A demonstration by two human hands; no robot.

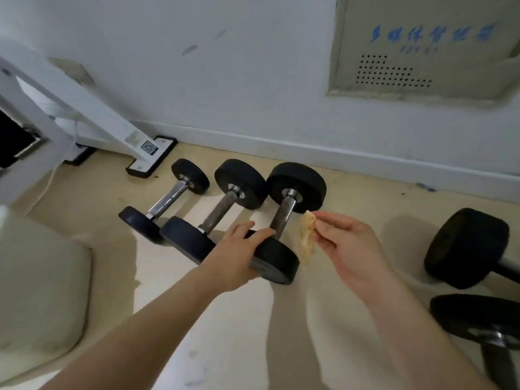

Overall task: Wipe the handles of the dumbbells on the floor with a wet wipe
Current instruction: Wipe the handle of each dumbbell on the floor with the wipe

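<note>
Wet wipe (307,237) crumpled, yellowish, dangling from right hand (349,243), fingers pinched on its top, just beside rightmost dumbbell (284,218), dull metal handle, black ends, on floor (351,198). Left hand (239,254) fingers straight, resting on its near end.

The dumbbells (218,211) had black heads (298,184) and silver handles (284,218). The wipe (308,237) was yellowish-brown. At 1 o'clock, the cream panel (464,68) carried blue letters and black dots.

Soft, dim light. Faint broad shadows lie on the pale beige floor (230,319); dull glints mark the chrome dumbbell handles (168,201). Wide-angle distortion bends the white skirting board (365,161); the blue lettering (430,35) on the wall blurs.
</note>
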